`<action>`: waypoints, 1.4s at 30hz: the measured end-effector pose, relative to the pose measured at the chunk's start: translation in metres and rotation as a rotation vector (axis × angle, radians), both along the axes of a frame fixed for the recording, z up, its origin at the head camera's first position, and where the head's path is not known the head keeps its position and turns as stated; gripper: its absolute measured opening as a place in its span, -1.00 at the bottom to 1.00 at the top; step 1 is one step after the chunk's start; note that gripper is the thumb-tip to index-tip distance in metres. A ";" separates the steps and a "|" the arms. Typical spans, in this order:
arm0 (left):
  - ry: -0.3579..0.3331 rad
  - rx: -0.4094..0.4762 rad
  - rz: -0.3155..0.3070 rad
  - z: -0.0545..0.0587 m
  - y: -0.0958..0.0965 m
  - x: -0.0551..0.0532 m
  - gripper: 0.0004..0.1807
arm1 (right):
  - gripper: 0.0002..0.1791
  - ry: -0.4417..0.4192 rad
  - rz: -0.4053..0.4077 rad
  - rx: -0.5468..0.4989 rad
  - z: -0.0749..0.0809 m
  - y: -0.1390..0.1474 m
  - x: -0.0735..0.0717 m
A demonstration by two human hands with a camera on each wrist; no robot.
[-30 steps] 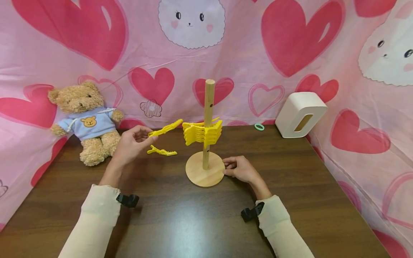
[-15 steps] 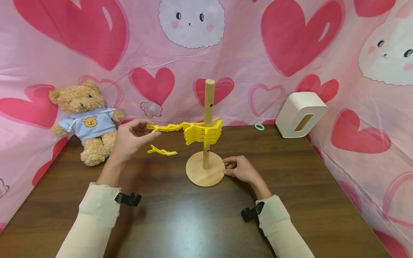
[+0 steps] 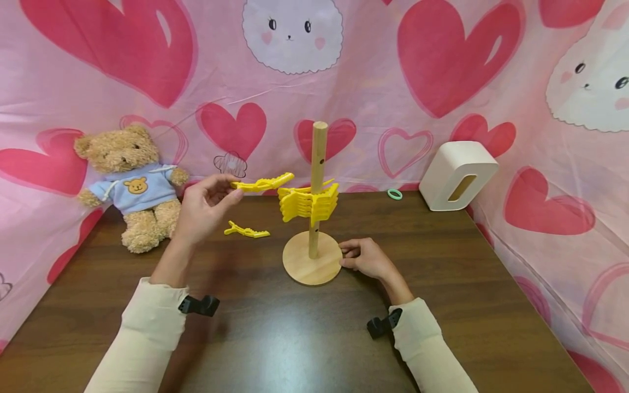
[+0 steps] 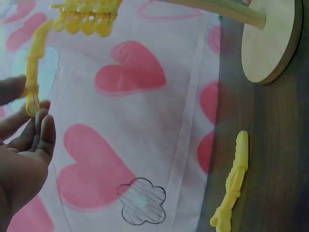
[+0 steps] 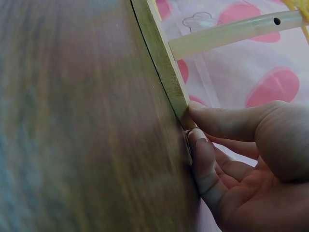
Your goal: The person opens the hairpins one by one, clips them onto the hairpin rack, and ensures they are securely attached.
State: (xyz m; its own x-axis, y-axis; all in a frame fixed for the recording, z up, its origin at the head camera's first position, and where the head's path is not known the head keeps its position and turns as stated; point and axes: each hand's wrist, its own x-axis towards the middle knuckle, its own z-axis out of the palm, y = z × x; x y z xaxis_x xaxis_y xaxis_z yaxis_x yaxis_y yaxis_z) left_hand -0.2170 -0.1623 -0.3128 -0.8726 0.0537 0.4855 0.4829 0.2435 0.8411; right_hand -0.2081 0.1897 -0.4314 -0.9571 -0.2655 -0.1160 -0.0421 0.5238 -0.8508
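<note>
My left hand (image 3: 201,210) pinches a yellow alligator hair clip (image 3: 265,183) by its tail end, thumb against fingers. The clip's far tip points right and slightly up, just above and left of several yellow clips (image 3: 309,203) clustered on the upright post of a wooden stand (image 3: 314,270). In the left wrist view, the held clip (image 4: 33,67) has its tip close to that cluster (image 4: 89,17). Another yellow clip (image 3: 247,230) lies on the table, below the left hand. My right hand (image 3: 366,256) grips the right edge of the round base; in the right wrist view thumb and forefinger pinch the rim (image 5: 169,72).
A teddy bear (image 3: 132,188) in a blue hoodie sits at the back left of the brown table (image 3: 265,338). At the back right stand a white tissue box (image 3: 457,174) and a small mint-green ring (image 3: 395,194). A pink heart-printed cloth (image 3: 373,82) hangs behind.
My left hand has risen; half a second ago the clip's tip overlapped the cluster in view, and now the tip sits higher, tilted up. The right hand and stand have stayed still.
</note>
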 end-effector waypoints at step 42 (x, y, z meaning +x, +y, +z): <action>0.228 -0.156 -0.014 0.015 0.041 0.009 -0.85 | -0.60 -0.005 -0.002 0.011 -0.001 -0.001 0.000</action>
State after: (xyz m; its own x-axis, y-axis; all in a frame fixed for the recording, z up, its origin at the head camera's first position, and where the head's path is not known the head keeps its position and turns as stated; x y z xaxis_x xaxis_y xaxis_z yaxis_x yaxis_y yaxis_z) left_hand -0.2079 -0.1217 -0.2981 -0.7407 0.1543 0.6539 0.6594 0.3539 0.6633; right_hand -0.2084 0.1883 -0.4320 -0.9571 -0.2623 -0.1235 -0.0371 0.5334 -0.8451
